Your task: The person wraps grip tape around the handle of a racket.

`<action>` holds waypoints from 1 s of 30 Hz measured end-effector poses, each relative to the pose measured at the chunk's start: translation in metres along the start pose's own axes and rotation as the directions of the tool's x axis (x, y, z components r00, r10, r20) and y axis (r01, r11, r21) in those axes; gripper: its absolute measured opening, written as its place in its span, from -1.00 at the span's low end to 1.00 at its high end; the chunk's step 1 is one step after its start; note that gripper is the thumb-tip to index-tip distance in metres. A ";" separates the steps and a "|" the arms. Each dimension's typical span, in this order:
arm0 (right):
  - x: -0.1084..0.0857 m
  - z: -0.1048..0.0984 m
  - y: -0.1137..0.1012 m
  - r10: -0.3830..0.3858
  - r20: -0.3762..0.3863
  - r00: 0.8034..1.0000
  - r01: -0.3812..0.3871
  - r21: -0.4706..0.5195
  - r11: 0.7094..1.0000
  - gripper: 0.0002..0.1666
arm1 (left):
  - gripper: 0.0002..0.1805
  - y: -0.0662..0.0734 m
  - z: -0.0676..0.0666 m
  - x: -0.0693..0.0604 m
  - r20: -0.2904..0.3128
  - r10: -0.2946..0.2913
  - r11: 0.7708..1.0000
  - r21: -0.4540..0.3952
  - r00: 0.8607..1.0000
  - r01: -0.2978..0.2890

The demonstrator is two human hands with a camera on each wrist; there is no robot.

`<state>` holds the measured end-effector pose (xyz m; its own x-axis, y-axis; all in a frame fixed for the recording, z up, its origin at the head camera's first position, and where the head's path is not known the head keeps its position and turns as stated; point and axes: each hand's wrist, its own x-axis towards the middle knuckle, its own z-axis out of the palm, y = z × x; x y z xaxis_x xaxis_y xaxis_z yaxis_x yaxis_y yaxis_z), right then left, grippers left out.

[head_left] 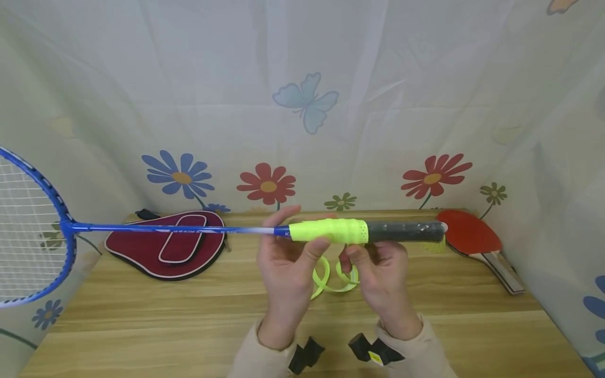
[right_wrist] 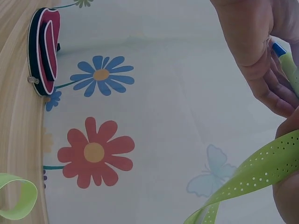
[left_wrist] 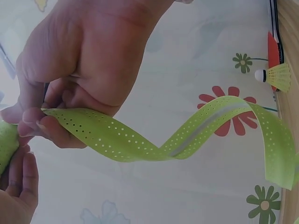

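A blue badminton racket (head_left: 151, 229) is held level above the table, its head at the far left. Yellow-green perforated grip tape (head_left: 337, 231) wraps the front part of its handle; the rear part is bare black grip (head_left: 406, 232). My left hand (head_left: 285, 273) grips the wrapped part near the cone, thumb in front and fingers behind. Below the handle, my right hand (head_left: 387, 278) pinches the tape where it leaves the wrap. From those fingers the loose tape strip (left_wrist: 126, 142) hangs in a twist, curling down toward the table.
A dark red paddle case (head_left: 137, 247) lies at the back left of the wooden table (head_left: 165, 320). At the back right are a red table tennis paddle (head_left: 472, 233) and a yellow shuttlecock (left_wrist: 280, 77). A flowered curtain (head_left: 227, 131) stands behind.
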<state>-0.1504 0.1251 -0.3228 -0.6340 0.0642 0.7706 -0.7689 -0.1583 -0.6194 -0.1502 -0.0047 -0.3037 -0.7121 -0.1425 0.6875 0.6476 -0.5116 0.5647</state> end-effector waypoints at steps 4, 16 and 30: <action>0.001 0.000 -0.001 -0.002 0.014 1.000 0.002 0.004 1.000 -0.74 | -0.45 0.001 -0.001 0.000 -0.035 -0.007 1.000 0.026 0.999 0.008; 0.001 0.001 0.002 -0.051 0.004 0.999 0.050 0.078 0.996 -0.70 | -0.49 0.002 0.002 0.000 -0.076 0.014 0.998 0.057 0.997 -0.010; -0.002 0.002 -0.002 -0.025 0.039 0.999 0.018 0.180 0.983 -0.68 | -0.41 0.001 0.005 -0.002 -0.077 0.008 0.993 0.119 0.997 0.001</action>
<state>-0.1472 0.1233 -0.3225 -0.6108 0.0293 0.7912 -0.7526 -0.3320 -0.5687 -0.1462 -0.0007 -0.3020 -0.7255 -0.2115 0.6549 0.6745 -0.4072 0.6158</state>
